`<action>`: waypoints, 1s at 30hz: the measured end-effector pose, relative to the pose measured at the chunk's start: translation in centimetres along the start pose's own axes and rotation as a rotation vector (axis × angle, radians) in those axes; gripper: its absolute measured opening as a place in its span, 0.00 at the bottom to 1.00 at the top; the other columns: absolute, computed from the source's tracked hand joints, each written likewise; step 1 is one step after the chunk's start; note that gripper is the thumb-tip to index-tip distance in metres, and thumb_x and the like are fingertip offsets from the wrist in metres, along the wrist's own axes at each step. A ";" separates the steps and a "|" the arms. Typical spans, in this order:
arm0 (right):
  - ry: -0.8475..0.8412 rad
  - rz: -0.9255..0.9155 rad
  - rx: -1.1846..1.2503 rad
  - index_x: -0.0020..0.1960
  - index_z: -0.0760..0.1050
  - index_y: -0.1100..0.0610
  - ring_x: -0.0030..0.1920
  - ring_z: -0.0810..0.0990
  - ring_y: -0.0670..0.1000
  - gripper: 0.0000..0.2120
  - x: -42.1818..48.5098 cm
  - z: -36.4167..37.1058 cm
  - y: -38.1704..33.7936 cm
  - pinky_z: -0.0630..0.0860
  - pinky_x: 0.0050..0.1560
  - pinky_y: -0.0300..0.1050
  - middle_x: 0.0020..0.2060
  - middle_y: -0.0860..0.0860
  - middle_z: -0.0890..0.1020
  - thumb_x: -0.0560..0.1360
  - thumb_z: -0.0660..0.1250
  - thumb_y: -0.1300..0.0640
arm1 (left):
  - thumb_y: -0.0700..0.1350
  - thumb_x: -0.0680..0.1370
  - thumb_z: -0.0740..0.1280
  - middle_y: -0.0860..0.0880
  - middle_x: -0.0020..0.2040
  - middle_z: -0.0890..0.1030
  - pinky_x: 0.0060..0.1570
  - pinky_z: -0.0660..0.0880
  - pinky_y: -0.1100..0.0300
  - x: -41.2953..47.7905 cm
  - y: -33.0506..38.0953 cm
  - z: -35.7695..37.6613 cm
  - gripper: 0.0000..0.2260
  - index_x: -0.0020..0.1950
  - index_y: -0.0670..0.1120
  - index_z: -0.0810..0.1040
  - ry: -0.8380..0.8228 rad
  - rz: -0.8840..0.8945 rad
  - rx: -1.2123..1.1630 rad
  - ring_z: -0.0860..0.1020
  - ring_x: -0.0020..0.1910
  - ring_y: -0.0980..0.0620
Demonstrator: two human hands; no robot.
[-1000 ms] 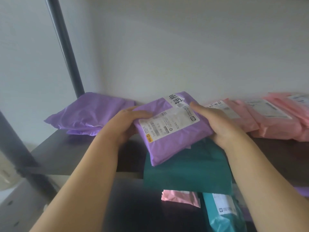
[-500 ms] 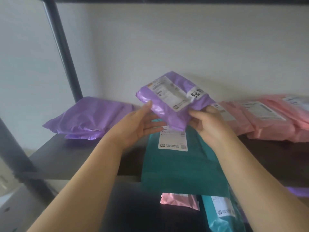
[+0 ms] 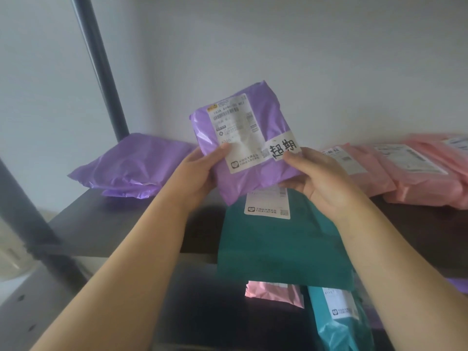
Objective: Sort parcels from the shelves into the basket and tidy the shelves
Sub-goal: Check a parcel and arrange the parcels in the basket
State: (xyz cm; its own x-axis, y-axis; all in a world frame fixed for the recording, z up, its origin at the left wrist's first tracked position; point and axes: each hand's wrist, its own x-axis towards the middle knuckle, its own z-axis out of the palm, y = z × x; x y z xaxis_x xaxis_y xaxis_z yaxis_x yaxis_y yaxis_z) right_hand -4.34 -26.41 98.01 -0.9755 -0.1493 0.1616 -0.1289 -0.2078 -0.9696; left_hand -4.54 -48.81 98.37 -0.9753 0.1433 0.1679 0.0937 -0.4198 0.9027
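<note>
Both hands pinch the purple parcel (image 3: 248, 138) by its lower edge, left hand (image 3: 200, 171) and right hand (image 3: 319, 181) with thumbs on the front. A second ago it lay flat on the teal parcel (image 3: 278, 244) overhanging the shelf's (image 3: 101, 224) front edge. Now it is raised upright above that edge, with its handwritten sticker (image 3: 282, 148) facing the person, probably to be read for sorting.

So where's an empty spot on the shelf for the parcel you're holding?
Bare shelf shows between the purple parcels at left and the teal parcel in the middle. The right side is crowded with overlapping pink parcels.
</note>
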 end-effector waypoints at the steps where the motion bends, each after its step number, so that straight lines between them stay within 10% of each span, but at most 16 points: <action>1: -0.005 -0.007 -0.025 0.60 0.77 0.67 0.44 0.84 0.55 0.17 -0.1 0.0 0.2 0.82 0.42 0.42 0.51 0.61 0.84 0.73 0.70 0.61 | 0.41 0.80 0.64 0.49 0.52 0.86 0.46 0.81 0.60 0.1 0.0 -0.1 0.09 0.58 0.44 0.78 0.021 0.010 -0.013 0.84 0.50 0.52; 5: 0.000 -0.043 -0.113 0.48 0.82 0.60 0.36 0.84 0.52 0.06 -0.3 -0.2 0.4 0.82 0.39 0.40 0.45 0.60 0.85 0.74 0.69 0.69 | 0.42 0.81 0.63 0.47 0.54 0.85 0.49 0.80 0.58 0.3 0.0 -0.6 0.09 0.59 0.44 0.78 0.047 0.051 -0.031 0.84 0.52 0.50; 9: -0.033 -0.041 -0.152 0.31 0.82 0.50 0.34 0.83 0.52 0.20 -0.4 -0.1 0.5 0.83 0.39 0.41 0.36 0.53 0.85 0.74 0.69 0.71 | 0.44 0.82 0.62 0.47 0.57 0.84 0.56 0.78 0.53 0.4 0.0 -0.8 0.10 0.61 0.45 0.78 0.026 0.058 0.002 0.82 0.57 0.49; 17: 0.020 -0.012 -0.129 0.58 0.80 0.61 0.50 0.86 0.53 0.10 -0.5 0.1 0.1 0.81 0.50 0.49 0.51 0.56 0.86 0.77 0.68 0.60 | 0.45 0.80 0.64 0.45 0.59 0.83 0.54 0.79 0.54 0.3 0.1 -0.9 0.13 0.64 0.43 0.76 -0.011 -0.029 0.010 0.82 0.58 0.47; 30: 0.102 -0.069 -0.107 0.52 0.82 0.60 0.43 0.86 0.53 0.05 -0.7 0.0 -0.1 0.82 0.44 0.47 0.44 0.56 0.87 0.78 0.68 0.61 | 0.48 0.78 0.67 0.44 0.56 0.84 0.50 0.80 0.53 0.4 0.1 -0.7 0.15 0.62 0.42 0.78 0.032 -0.085 0.029 0.83 0.54 0.45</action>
State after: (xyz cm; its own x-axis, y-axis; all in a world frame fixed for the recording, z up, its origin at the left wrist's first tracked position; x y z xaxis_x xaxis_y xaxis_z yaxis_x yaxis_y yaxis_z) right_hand -3.65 -26.27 97.99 -0.9759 -0.0383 0.2147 -0.2095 -0.1091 -0.9717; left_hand -5.08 -49.44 98.23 -0.9859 0.1482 0.0782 0.0160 -0.3813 0.9243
